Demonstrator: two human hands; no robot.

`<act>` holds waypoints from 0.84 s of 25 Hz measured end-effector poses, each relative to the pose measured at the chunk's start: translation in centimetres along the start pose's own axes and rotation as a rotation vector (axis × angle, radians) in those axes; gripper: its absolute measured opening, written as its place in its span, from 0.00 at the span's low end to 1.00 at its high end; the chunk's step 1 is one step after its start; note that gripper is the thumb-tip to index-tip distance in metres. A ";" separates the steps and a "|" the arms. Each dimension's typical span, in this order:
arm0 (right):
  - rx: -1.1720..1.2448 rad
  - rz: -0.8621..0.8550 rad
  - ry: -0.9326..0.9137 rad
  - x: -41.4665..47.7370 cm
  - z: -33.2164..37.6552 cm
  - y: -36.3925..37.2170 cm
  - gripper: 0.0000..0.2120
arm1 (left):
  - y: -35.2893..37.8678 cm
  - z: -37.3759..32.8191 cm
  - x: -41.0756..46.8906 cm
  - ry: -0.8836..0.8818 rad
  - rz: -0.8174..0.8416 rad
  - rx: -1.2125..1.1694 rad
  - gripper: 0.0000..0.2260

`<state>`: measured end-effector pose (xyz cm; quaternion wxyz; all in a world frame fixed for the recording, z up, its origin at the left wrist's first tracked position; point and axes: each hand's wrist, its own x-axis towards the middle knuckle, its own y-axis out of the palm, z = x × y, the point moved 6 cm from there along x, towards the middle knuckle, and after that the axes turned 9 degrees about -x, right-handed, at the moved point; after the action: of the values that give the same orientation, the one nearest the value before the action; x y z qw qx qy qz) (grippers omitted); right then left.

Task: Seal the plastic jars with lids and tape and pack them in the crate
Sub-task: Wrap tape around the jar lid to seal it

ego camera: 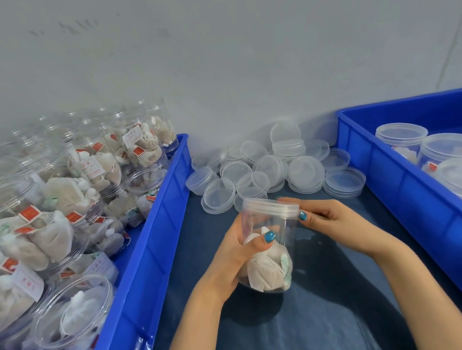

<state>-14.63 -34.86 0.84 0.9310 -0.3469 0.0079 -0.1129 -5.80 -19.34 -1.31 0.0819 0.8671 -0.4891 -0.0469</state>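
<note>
- We hold the clear plastic jar (pixel 268 251) over the bench (pixel 332 291), between the two blue crates. It is tilted, with its mouth pointing away from us.
- Pale sachets (pixel 266 276) lie in the jar's lower part.
- A clear lid (pixel 270 207) sits on the jar's mouth.
- Our left hand (pixel 236 249) is curled round the jar's body, with the thumb laid across its front.
- Our right hand (pixel 331 219) grips the lid's rim: the thumb is on the near side and the fingers are bent round the far side.
- Just behind the jar, a heap of loose lids (pixel 268 168) lies on the bench against the wall (pixel 214 64).
- The left crate (pixel 157 237) is packed with open jars (pixel 66 189) of sachets. Some stand upright and some lie on their sides.
- The right crate (pixel 391 166) holds lidded jars (pixel 451 147).
</note>
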 end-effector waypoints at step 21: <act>-0.044 -0.022 -0.128 -0.6 1.6 0.8 0.22 | 1.4 -6.5 0.2 0.053 -0.373 1.094 0.30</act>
<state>-14.91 -33.14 1.52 0.9205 -0.3737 -0.0530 -0.1006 -5.84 -19.60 5.30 -0.3758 0.8557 -0.2788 0.2210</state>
